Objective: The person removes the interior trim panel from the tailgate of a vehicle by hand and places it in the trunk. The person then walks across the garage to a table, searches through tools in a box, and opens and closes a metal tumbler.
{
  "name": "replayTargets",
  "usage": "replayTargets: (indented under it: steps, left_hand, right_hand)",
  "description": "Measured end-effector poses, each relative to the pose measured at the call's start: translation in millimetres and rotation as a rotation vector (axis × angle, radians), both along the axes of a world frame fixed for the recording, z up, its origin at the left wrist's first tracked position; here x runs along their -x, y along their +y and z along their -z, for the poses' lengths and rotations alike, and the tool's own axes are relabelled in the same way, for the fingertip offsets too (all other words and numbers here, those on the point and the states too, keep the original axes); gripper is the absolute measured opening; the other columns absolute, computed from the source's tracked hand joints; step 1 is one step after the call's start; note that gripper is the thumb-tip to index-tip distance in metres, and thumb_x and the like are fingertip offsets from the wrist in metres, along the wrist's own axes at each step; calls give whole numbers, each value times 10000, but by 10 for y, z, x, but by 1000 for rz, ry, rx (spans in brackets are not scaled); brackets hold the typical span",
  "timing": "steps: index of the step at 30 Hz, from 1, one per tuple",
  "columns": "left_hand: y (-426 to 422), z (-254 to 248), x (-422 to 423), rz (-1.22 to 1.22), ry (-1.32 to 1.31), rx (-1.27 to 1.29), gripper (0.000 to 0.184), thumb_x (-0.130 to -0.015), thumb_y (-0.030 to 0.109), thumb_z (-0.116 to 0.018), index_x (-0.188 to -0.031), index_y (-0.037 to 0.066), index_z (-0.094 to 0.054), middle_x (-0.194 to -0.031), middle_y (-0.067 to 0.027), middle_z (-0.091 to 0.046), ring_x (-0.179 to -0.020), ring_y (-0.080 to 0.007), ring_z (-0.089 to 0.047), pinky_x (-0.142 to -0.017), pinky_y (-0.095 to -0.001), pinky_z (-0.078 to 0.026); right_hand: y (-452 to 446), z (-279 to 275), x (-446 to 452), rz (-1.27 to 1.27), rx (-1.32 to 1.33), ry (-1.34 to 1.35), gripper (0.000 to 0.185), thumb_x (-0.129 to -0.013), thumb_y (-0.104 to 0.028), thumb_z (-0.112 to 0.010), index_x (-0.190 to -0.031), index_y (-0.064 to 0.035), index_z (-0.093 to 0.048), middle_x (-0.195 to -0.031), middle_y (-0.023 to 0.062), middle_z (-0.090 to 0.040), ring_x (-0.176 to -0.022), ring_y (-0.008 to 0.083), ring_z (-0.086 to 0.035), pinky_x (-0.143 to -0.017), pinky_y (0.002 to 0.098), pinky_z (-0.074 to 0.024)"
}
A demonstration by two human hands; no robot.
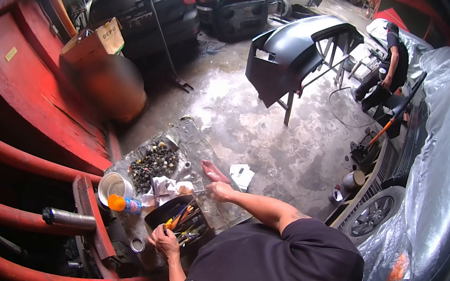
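A black tool box [156, 217] holds several hand tools [186, 220], some with yellow and orange handles. At its near left corner is my left hand [166, 241], its fingers curled and closed by the rim; what they grip I cannot make out. My right hand [220, 191] is closed over the bench [233, 212], beyond the box's right side. A thin bar seems to extend left from that fist, too small to name. Just past it lies a reddish, elongated piece [213, 171]. White crumpled paper [171, 186] lies behind the box.
A pile of small dark fasteners [153, 165], a white tub [116, 186] and an orange-capped bottle [126, 205] stand left. Red metal tubes [26, 156] border that side. Ahead, a black bumper [292, 53] rests on a stand. A person [392, 62] crouches by a plastic-covered car [436, 155].
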State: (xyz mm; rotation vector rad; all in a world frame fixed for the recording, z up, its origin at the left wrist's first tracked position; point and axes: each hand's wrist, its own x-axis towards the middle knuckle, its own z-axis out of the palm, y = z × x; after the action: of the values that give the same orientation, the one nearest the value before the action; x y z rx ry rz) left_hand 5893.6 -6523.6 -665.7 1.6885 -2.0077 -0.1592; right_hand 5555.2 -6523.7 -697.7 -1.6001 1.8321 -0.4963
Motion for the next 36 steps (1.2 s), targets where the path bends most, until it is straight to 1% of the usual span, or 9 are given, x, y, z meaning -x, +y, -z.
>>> replayTargets:
  steps: [14,16,18,20,21,22,23,24,36]
  left_hand:
    - [-25,-5,-8,11,20,-15,260,-855,114,-655,-1113,91,-685,-1135,-58,-711,-1179,-273,-613,-1192,-595,-241]
    - [-47,53,-14,15,25,25,268,-869,143,-650,-1129,98,-692,-1151,-53,-712,-1186,-269,-616,-1189,-602,-243]
    - [-135,68,10,24,-3,80,279,-881,194,-656,-1143,107,-700,-1163,-53,-713,-1151,-258,-638,-1142,-599,-303]
    - [-148,-69,43,45,37,90,270,-891,208,-646,-1140,122,-703,-1155,-65,-714,-1115,-260,-648,-1087,-570,-347]
    - [-128,-156,64,29,10,96,269,-880,200,-661,-1133,122,-702,-1142,-63,-719,-1106,-261,-652,-1070,-558,-357]
    - [-124,-136,23,60,36,116,257,-866,183,-674,-1113,119,-699,-1115,-61,-724,-1102,-259,-653,-1053,-557,-363]
    - [-108,-82,-25,58,73,88,243,-855,176,-683,-1090,117,-697,-1090,-55,-726,-1104,-254,-651,-1084,-575,-338]
    - [-100,-89,-9,33,88,114,211,-838,159,-676,-1043,111,-687,-1053,-49,-721,-1091,-255,-646,-1124,-603,-296]
    - [-38,-115,-115,58,172,62,158,-779,142,-647,-934,112,-660,-998,-18,-701,-1055,-254,-634,-1164,-627,-248]
  right_hand:
    - [-85,36,-33,64,-30,12,350,-811,-163,-616,-1134,-91,-728,-1068,209,-732,-1063,391,-685,-924,499,-547]
    - [-190,261,39,60,-98,-57,313,-747,-151,-668,-1034,-68,-761,-1238,224,-684,-1235,391,-609,-1042,485,-494]
    - [-328,643,146,55,675,110,294,-573,-154,-756,-847,-52,-783,-1567,249,-412,-1509,429,-281,-1238,479,-261]
    - [-322,485,163,-19,635,232,319,-648,-184,-769,-913,-6,-769,-1595,247,-372,-1523,379,-279,-1240,457,-255]
    - [-325,436,120,67,761,227,324,-754,-193,-734,-996,22,-751,-1408,241,-575,-1373,338,-506,-1131,442,-417]
    - [-358,1014,174,267,156,-491,467,-796,-120,-633,-1239,21,-686,-1453,266,-535,-1375,379,-497,-1160,418,-386]
    - [-221,26,43,-8,-40,10,412,-791,-130,-649,-1181,-29,-730,-1159,286,-690,-1134,380,-672,-1001,429,-511]
    - [-241,392,70,16,197,-16,368,-791,-137,-649,-1135,-59,-755,-934,271,-721,-931,385,-729,-871,441,-558]
    - [-206,208,8,55,35,-144,318,-885,-139,-631,-1175,-40,-717,-744,91,-672,-665,169,-622,-659,339,-499]
